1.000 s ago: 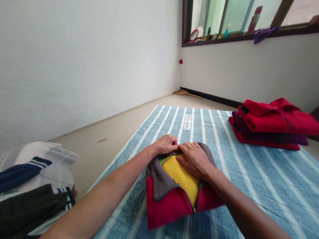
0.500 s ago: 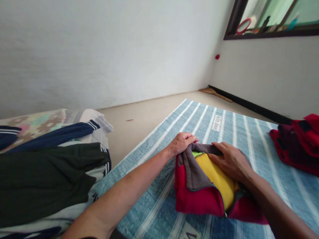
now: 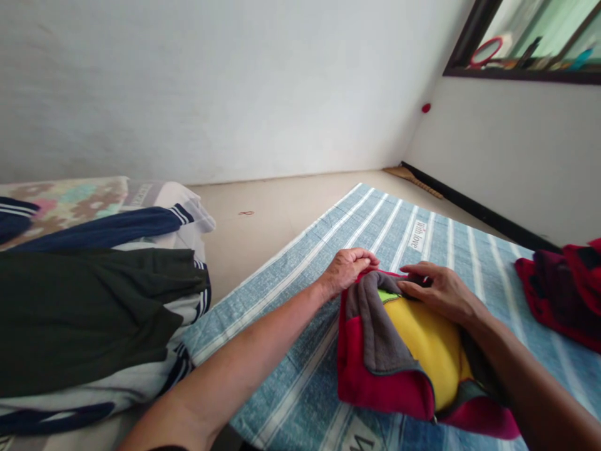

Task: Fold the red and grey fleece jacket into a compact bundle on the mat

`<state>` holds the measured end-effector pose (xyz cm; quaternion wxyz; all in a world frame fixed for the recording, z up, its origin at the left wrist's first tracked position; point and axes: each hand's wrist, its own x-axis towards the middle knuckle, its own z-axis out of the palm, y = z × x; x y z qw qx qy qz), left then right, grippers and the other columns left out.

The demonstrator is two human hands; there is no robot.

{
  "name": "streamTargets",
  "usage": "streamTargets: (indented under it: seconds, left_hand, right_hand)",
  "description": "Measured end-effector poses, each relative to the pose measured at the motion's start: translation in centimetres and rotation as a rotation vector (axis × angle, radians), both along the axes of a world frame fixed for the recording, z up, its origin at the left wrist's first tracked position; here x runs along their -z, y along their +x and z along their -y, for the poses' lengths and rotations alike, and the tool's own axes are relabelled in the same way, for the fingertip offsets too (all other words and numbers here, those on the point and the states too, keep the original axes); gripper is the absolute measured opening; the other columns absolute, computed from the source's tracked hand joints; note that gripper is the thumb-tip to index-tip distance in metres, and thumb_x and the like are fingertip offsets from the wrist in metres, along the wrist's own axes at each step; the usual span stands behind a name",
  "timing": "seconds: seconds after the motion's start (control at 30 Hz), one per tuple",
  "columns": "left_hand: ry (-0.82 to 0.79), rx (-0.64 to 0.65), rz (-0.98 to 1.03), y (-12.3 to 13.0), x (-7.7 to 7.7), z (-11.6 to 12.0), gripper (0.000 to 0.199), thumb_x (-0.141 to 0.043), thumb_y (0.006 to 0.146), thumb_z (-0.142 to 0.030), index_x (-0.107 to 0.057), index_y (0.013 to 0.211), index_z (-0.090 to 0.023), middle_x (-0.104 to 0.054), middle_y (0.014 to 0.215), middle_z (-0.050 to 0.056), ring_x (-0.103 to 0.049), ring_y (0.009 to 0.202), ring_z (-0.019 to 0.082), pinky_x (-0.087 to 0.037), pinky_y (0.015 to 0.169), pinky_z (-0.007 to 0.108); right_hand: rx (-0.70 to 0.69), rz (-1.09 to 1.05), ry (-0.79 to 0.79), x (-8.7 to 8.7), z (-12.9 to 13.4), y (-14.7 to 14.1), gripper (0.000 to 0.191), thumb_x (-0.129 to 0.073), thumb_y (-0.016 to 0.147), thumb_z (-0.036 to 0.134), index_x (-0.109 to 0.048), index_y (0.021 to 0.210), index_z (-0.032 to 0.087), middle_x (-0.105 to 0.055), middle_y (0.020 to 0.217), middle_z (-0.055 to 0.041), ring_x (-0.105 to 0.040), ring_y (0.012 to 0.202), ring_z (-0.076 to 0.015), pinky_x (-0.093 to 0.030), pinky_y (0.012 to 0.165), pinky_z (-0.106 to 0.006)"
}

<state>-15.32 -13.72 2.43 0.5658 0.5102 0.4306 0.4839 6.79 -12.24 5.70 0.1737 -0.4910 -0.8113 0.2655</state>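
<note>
A folded jacket (image 3: 380,385), red with a grey collar and a yellow inside, lies on the blue-and-white striped cloth (image 3: 300,338). Its front zip is partly undone, so the yellow lining shows. My left hand (image 3: 348,268) grips the far left corner of the jacket, fingers closed on the red edge. At the far side of the collar, my right hand (image 3: 436,289) pinches the grey fabric between thumb and curled fingers. The forearm behind it covers the jacket's right side.
To the left, a dark green garment (image 3: 94,313) and a navy sleeve with white stripes (image 3: 113,227) lie on a patterned cover (image 3: 89,191). Folded red and black clothes (image 3: 558,294) sit at the right. Beyond are bare floor (image 3: 277,197), a white wall and a window ledge.
My right hand has drawn back to the collar's far edge, its fingers more curled. A red strip of fabric now shows along that edge. The view has shifted slightly.
</note>
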Motion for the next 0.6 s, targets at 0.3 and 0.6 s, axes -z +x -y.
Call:
streamTargets:
  seconds: [0.3, 0.6]
  left_hand:
    - [0.031, 0.1, -0.151, -0.6, -0.2, -1.9, 0.012, -0.058, 0.075, -0.019, -0.068, 0.082, -0.015, -0.071, 0.083, 0.003, -0.066, 0.082, 0.017, -0.05, 0.078, 0.028]
    - [0.11, 0.143, -0.358, -0.6, -0.4, -2.3, 0.017, -0.066, 0.07, -0.027, -0.068, 0.083, -0.016, -0.069, 0.082, 0.002, -0.063, 0.081, 0.018, -0.048, 0.077, 0.029]
  right_hand:
    - [-0.146, 0.041, -0.105, -1.1, -1.1, -0.4, 0.045, -0.058, 0.08, 0.058, -0.074, 0.083, 0.016, -0.069, 0.079, -0.0062, -0.061, 0.074, -0.0218, -0.041, 0.064, -0.03]
    - [-0.232, -0.117, -0.271, -1.9, -1.2, 0.5, 0.05, -0.076, 0.065, 0.056, -0.073, 0.094, 0.016, -0.066, 0.079, -0.0026, -0.057, 0.074, -0.0187, -0.042, 0.063, -0.026]
